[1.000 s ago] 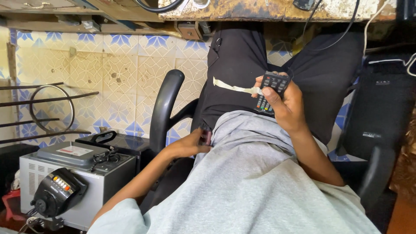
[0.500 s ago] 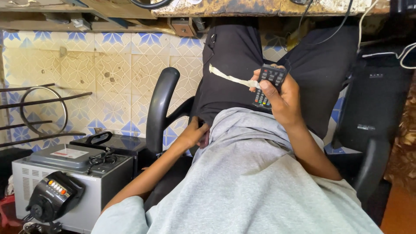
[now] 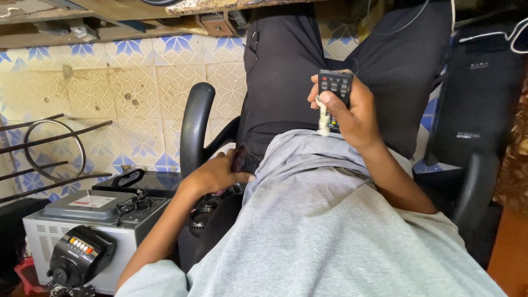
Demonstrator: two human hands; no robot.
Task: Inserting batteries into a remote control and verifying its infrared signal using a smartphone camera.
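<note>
2 bare hands show in the head view, both belonging to the person seated in a black office chair. the right hand is raised over the lap, its fingers curled closed around a black remote control with rows of small buttons; the thumb lies along the remote's left edge, and a short pale strip hangs down just below it, touching the hand. the remote sits above the hem of the grey shirt and in front of the black trousers. the left hand lies low at the left hip, fingers bent and pressed against the trouser waistband where it meets the grey shirt; whether it grips anything there cannot be told. to the left of the chair, on the floor, stands a grey metal box shaped like a small appliance; its casing is closed, so nothing inside it can be seen. a coiled black cable rests on its lid, and a round black device with a row of coloured buttons hangs at its front. a dark flat case lies just behind it. a tiled wall with blue patterns rises behind, and a tall black speaker stands at the right.
</note>
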